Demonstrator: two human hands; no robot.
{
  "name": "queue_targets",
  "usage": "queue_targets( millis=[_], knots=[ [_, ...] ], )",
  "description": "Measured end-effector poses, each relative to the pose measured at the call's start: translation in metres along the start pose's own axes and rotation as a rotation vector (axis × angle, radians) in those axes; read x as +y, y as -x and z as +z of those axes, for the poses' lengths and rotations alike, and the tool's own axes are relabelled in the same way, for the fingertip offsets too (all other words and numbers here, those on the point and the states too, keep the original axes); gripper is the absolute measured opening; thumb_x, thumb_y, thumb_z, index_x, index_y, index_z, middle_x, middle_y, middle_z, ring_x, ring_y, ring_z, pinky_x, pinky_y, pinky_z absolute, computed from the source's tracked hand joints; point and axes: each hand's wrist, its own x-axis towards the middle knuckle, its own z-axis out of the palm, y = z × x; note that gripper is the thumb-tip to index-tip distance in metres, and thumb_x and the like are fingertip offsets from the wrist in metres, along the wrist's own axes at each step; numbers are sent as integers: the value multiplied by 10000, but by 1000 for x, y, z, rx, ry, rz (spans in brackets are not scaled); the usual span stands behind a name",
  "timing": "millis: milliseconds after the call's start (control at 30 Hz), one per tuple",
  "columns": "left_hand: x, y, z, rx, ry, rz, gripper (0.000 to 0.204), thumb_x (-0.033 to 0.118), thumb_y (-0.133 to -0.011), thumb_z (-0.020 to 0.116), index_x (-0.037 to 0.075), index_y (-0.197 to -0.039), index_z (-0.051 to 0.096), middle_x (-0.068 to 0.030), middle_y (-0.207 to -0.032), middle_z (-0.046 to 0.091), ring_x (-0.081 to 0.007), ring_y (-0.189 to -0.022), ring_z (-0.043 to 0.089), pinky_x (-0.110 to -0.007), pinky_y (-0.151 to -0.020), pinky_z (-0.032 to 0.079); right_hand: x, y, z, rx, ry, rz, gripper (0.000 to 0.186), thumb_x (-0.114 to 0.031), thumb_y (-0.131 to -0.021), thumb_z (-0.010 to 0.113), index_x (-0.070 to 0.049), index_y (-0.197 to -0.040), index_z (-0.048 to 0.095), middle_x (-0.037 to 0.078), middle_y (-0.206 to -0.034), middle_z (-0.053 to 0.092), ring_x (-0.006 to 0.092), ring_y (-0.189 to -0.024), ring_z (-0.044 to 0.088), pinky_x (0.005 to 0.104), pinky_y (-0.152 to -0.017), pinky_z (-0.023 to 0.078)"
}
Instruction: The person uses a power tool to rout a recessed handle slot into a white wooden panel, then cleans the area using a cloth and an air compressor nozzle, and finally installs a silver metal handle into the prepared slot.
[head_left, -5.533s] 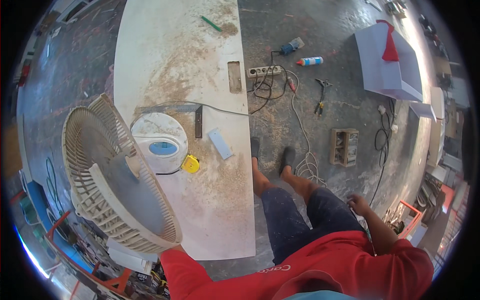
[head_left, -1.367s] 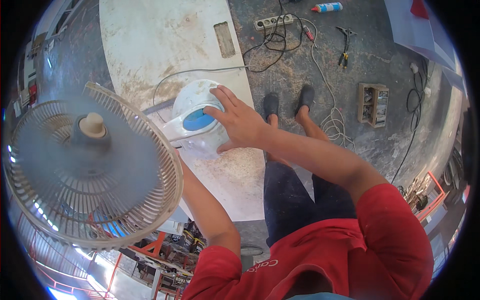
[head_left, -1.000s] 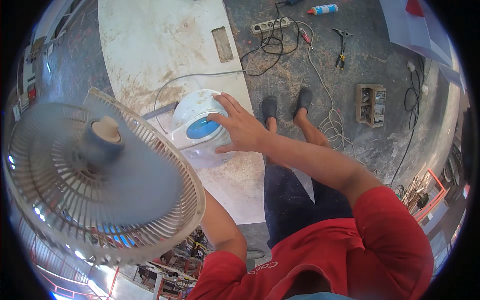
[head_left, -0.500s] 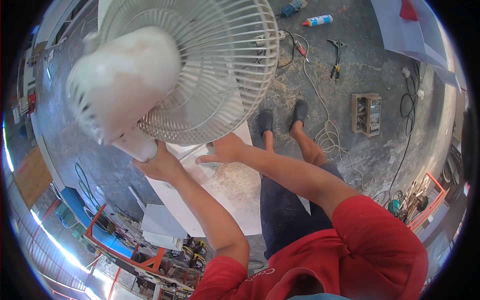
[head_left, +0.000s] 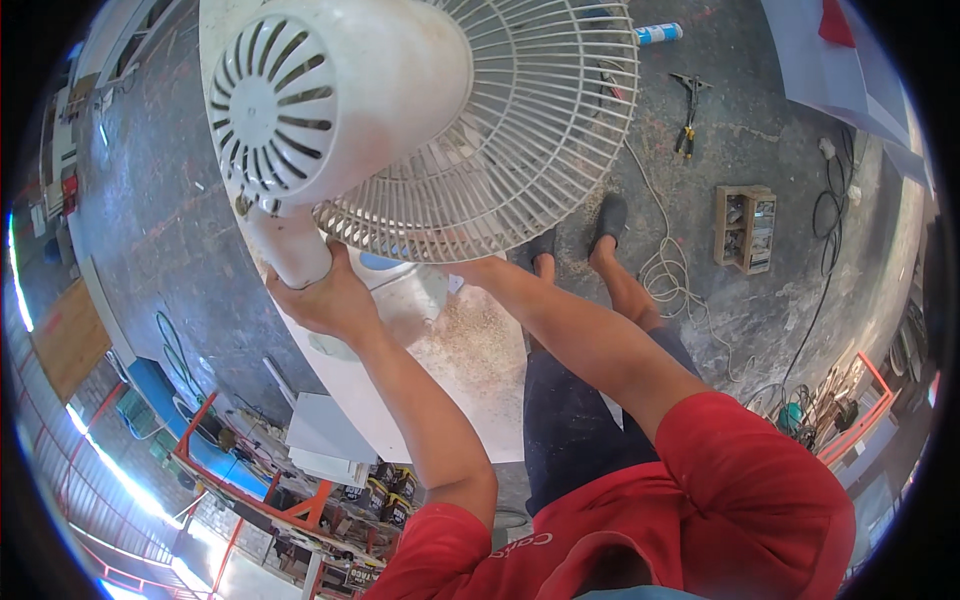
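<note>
A white electric fan with a round wire cage (head_left: 560,130) and a vented motor housing (head_left: 400,80) fills the upper left of the view, tilted over a long white board (head_left: 450,420). My left hand (head_left: 330,300) is closed around the fan's neck (head_left: 290,245), just below the motor housing. Under the cage's lower rim is my right hand (head_left: 475,268), near the fan's pale base (head_left: 405,295); its fingers are hidden by the cage. Sawdust (head_left: 470,345) lies scattered over the board beside the base.
On the floor at right lie pliers (head_left: 686,140), a blue and white tube (head_left: 660,34), a coiled pale cord (head_left: 665,280) and a wooden box of small parts (head_left: 745,230). A black cable (head_left: 828,210) runs farther right. An orange-framed rack (head_left: 250,515) stands at lower left.
The fan's head has swung and shifted to the right, its vented back now turned more toward me. My left hand has moved slightly with the neck; my right hand's fingers have gone behind the cage.
</note>
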Motion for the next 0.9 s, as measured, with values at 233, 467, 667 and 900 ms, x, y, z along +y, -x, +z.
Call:
queue_targets(
  millis=[233,467,667,900],
  knots=[
    [7,4,-1,-34,-22,-4,663,122,-637,924,15,-1207,604,-138,-1135,666,-363,-1077,632,-490,-938,497,8,-4,-21,148,-70,47,664,-279,-922,718,-42,-1499,490,241,-1527,472,382,-1418,450,490,-1201,338],
    [5,11,1,25,-34,131,621,100,-602,922,27,-1150,638,-125,-1106,666,-358,-1066,625,-500,-921,495,5,-16,9,254,-81,23,653,-276,-923,715,-48,-1494,497,233,-1521,480,375,-1417,453,489,-1203,338],
    [3,8,2,-4,-25,150,642,176,-624,916,24,-1184,639,-140,-1107,683,-359,-1048,643,-486,-942,492,12,-10,9,300,-79,32,642,-273,-923,712,-54,-1490,504,227,-1516,487,370,-1416,455,489,-1204,339],
    [-2,13,-1,6,-37,139,658,172,-633,911,22,-1209,632,-144,-1130,675,-354,-1064,648,-482,-953,494,21,-7,14,346,-79,34,631,-270,-924,709,-60,-1485,511,219,-1510,494,364,-1415,458,488,-1205,339]
  ],
)
